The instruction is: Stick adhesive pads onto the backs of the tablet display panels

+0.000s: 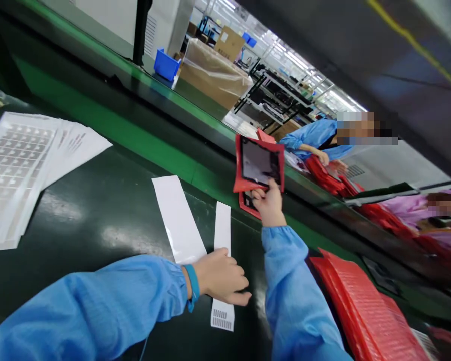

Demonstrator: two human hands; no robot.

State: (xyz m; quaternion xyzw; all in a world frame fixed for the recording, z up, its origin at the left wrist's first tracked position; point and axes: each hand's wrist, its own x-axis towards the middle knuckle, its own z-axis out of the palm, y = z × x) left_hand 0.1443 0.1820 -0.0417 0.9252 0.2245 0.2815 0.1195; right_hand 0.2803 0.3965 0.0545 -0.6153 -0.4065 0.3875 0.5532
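Note:
My right hand is raised over the far edge of the dark green table, pinching the lower edge of a red bag with a dark panel inside; another red piece sits right under it. My left hand rests fingers together, flat on a narrow white label strip with a barcode at its near end. A wider white backing strip lies just left of it. Both arms wear blue sleeves, and a blue band circles my left wrist.
Sheets of printed labels are stacked at the left. A pile of red bags lies at my right. A green-edged conveyor runs beyond the table. Two other people in work coats sit farther along with red bags.

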